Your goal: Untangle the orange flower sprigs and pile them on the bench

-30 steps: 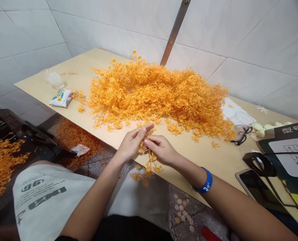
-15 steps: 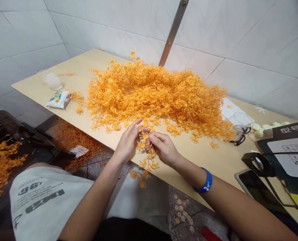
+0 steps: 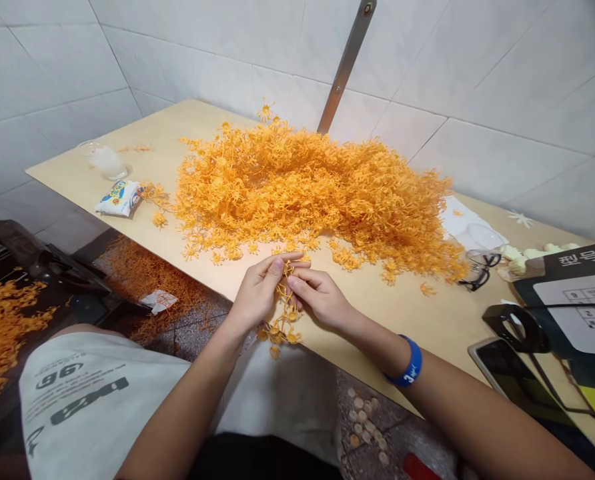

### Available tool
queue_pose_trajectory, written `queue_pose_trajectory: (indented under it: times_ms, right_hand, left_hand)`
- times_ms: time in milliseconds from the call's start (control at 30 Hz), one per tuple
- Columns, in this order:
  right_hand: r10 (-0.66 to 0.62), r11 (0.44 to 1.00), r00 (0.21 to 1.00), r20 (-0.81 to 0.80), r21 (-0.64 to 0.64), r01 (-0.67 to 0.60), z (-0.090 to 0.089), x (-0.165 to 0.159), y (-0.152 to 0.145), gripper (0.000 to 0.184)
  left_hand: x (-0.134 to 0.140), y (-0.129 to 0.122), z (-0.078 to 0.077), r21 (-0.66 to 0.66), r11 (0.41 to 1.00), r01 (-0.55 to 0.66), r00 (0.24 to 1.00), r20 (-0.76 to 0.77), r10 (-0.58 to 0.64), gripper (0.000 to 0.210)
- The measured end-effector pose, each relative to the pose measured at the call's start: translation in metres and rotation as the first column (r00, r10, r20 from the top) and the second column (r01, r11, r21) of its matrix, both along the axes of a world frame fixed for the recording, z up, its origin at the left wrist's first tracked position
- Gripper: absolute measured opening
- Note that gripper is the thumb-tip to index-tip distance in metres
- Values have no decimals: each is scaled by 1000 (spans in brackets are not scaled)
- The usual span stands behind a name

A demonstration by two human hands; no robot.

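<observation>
Between my two hands hangs a string of orange plastic flower pieces (image 3: 283, 327), its lower end dangling over the front edge of the table (image 3: 197, 267). My left hand (image 3: 261, 287) pinches its upper part, with the thumb on top and the fingers stretched behind. From the right, my right hand (image 3: 320, 293) grips the same string between thumb and fingers. Fingers partly hide the spot where they hold it. Just beyond my hands lies a large heap of orange plastic flowers (image 3: 302, 187), with loose pieces along its front.
At the left stand a clear cup (image 3: 107, 162) and a white snack packet (image 3: 120, 198). To the right are eyeglasses (image 3: 480, 270), a phone (image 3: 512, 380), a black strap (image 3: 515, 327) and a dark box (image 3: 572, 300). More orange pieces (image 3: 152, 287) cover the floor.
My left fingers have tilted down and curled in closer to the right hand. The hanging string has swung slightly left and its lower end sits higher.
</observation>
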State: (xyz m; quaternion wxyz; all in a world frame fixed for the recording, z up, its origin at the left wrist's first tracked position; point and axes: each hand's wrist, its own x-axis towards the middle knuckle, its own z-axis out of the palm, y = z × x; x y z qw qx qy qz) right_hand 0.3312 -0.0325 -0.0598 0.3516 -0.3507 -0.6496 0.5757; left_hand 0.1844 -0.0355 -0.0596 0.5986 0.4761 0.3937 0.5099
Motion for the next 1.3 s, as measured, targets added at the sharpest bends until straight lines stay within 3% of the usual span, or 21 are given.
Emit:
queue_pose_trajectory:
  times_ms: [200,433,533,633,733,800,900,1067,1300]
  right_hand:
    - [214,922,958,190,284,-262,5,0,-12,45]
    - [288,934,940,185,162,-318,8,0,-12,38]
    - [231,964,953,197,82,-251,7,-3,-13,37]
    - [26,999,989,143,-28,-22,2,-6,-10,38]
    - [-282,956,959,33,-80,283,-3,-6,-5,36]
    - [-378,926,926,2,-19,378,-4,-5,-2,34]
    - [-385,919,923,-17,83,385,-1,-4,-1,33]
    - [-338,941,939,-66,-42,336,3,-5,-3,35]
    - [-309,951,949,-54,-29,308,3,-2,-2,38]
  left_hand:
    - [-2,3,-2,-222,975,-3,947,312,74,42]
    - [1,7,-2,-187,982,1,925,374,71,47]
    - [-1,8,0,-165,985,39,892,450,40,62]
    - [-5,7,3,-149,988,24,840,539,61,72]
    - [-9,7,6,-164,986,5,784,613,98,71]
    - [-11,8,7,-206,978,44,760,642,102,65]
    - [-15,10,7,-298,945,136,754,650,97,53]
    - [-18,12,7,-322,933,161,719,685,113,53]
    - [-18,11,8,-339,927,162,719,684,124,52]
